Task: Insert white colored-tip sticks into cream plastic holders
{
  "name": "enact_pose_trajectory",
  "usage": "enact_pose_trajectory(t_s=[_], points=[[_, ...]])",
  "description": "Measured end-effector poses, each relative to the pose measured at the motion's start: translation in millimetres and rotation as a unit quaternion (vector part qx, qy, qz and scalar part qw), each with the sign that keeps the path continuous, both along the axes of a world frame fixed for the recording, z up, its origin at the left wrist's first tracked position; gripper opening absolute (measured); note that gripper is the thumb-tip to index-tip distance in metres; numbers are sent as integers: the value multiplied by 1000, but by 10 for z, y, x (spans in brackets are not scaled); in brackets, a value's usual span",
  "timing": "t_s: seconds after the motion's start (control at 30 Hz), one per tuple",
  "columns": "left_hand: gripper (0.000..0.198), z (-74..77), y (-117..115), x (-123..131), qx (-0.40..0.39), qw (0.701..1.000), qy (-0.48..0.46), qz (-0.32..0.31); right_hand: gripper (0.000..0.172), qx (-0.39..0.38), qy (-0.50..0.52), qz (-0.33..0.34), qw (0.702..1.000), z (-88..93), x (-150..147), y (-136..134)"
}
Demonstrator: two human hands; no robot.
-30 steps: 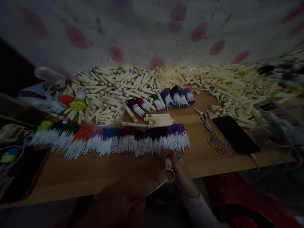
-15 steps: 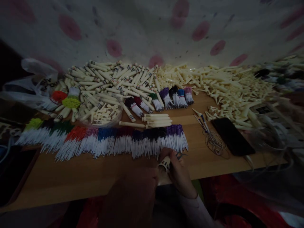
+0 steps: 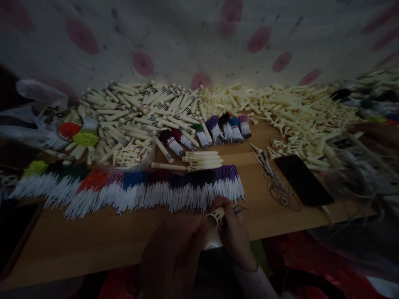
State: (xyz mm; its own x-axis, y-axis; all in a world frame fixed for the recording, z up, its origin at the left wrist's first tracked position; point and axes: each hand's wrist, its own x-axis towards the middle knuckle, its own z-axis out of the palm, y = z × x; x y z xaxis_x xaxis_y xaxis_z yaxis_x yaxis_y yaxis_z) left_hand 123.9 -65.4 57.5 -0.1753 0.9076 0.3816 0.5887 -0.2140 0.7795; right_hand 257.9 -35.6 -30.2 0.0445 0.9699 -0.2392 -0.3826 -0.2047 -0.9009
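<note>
Table: wood top [image 3: 109, 238], long front edge slanting up to the right; light is dim.
Backdrop: pale sheet [image 3: 174, 37] with pink round blotches, hanging right behind the piles.
Back left: heap of slotted barrels [image 3: 162, 99]; crumpled plastic bag [image 3: 42, 92] at its left end.
Back right: heap of loose cream cone-like parts [image 3: 299, 110], spilling forward.
Mid: clear tub [image 3: 153, 155] of small cream pieces; tied bundles [image 3: 215, 131] of colour-ended sticks; a few barrels [image 3: 204, 160] laid flat.
Front row: white sticks [image 3: 149, 193] grouped by end colour, yellow-green at left to purple at right.
Right side: black phone [image 3: 304, 180], thin cord tangle [image 3: 283, 191] just beside it.
Below edge: red material [image 3: 299, 253] right of the lap.
Right hand: [image 3: 232, 228] fingers closed around one slotted barrel [image 3: 215, 216], wide mouth toward the left hand; tweezer-like tips [image 3: 241, 209] poke out beyond.
Left hand: [image 3: 176, 247] blurred, fingertips at that barrel's mouth; can't tell if gripping anything.
Barrel position: over table's front edge, below purple sticks.
</note>
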Motion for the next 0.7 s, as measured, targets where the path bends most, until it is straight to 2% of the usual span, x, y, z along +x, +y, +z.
enact_pose_trajectory(t_s=[0.17,0.3,0.43,0.57,0.7], points=[[12,-68,-14,-212,7,998,61,-11,55,-6,7,-1,1000,-12,13,39],[20,-119,-71,-371,47,990,126,-31,58,-5,8,5,1000,-22,11,65],[24,-94,-19,-261,68,988,116,-81,57,-11,-1,12,1000,-10,27,51],[17,-13,78,-92,28,997,55,-52,58,-13,-7,13,1000,-3,37,32],[16,46,73,-94,29,999,31,-32,59,-6,-14,12,1000,-8,35,44]])
